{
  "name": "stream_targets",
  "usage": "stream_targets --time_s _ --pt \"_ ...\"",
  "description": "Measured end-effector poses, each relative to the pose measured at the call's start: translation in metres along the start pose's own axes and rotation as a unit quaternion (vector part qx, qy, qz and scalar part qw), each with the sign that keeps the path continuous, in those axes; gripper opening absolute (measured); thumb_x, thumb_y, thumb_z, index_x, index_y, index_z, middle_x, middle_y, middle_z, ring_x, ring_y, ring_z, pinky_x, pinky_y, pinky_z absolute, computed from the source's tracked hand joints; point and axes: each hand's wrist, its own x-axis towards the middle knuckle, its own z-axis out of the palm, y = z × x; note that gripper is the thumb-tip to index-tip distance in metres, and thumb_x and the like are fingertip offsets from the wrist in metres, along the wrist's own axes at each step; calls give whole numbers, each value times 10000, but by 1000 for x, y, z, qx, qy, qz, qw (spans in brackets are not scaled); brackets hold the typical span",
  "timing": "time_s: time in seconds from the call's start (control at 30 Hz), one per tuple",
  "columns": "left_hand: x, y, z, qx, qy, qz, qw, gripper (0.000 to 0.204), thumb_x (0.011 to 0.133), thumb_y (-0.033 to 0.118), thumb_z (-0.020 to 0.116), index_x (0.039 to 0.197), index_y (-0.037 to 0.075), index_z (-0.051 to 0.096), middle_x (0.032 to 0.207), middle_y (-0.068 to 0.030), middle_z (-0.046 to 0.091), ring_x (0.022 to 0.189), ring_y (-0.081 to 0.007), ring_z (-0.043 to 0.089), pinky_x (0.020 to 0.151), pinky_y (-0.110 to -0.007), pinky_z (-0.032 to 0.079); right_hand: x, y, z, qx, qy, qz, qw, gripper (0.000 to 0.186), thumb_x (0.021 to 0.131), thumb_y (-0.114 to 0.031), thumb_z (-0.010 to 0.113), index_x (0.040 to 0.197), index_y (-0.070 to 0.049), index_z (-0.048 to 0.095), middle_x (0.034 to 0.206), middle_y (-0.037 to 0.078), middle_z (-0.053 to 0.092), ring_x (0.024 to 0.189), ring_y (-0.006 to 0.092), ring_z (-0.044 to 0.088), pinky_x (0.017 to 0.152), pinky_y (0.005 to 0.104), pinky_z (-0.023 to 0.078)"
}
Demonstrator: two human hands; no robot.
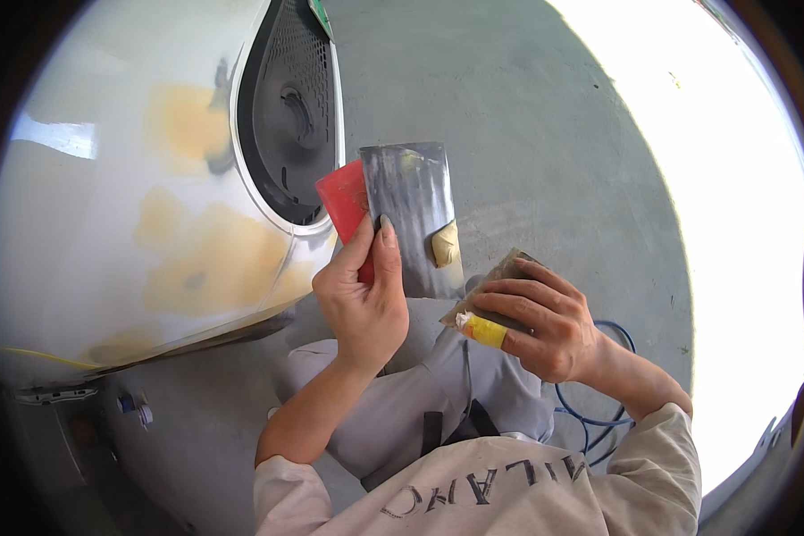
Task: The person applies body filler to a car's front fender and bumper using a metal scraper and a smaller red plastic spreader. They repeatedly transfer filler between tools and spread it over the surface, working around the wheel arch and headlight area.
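My left hand (366,304) is closed, thumb against fingers, around a grey, streaked flat metal plate (406,188) and a red flat spreader (341,192) partly behind it. A lump of pale yellow putty (444,244) sits near the plate's right edge. Just to the right, my right hand (549,326) grips a dark, flat scraper (511,265), its fingers laid across the face. A yellow strip (484,330) with a whitish end shows along the lower edge; whether it belongs to the scraper or wraps a finger, I cannot tell. The scraper's lower corner is close to the plate.
At left stands a white car body panel (89,205) with yellowish patches (210,259) and a black recessed opening (286,116). A blue hose (590,420) lies on the grey floor (509,80) behind my right forearm. Strong light falls at the right.
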Motion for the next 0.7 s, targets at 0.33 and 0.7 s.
stream_targets --time_s 0.33,0.7 --pt "16 -22 28 -42 -32 7 999 227 1042 76 623 1174 -94 694 716 22 577 663 -21 471 587 -200 403 0 15 3 -79 10 51 996 263 755 -143 767 1012 -89 779 1131 94 743 1046 286 722 997 534 560" --pt "19 -148 68 -74 -106 -85 988 256 1004 139 628 854 -67 652 624 -123 615 547 -187 545 559 -364 430 149 45 28 374 159 278 870 306 969 73 630 1274 77 654 1082 114 742 1010 132 700 915 304 575"
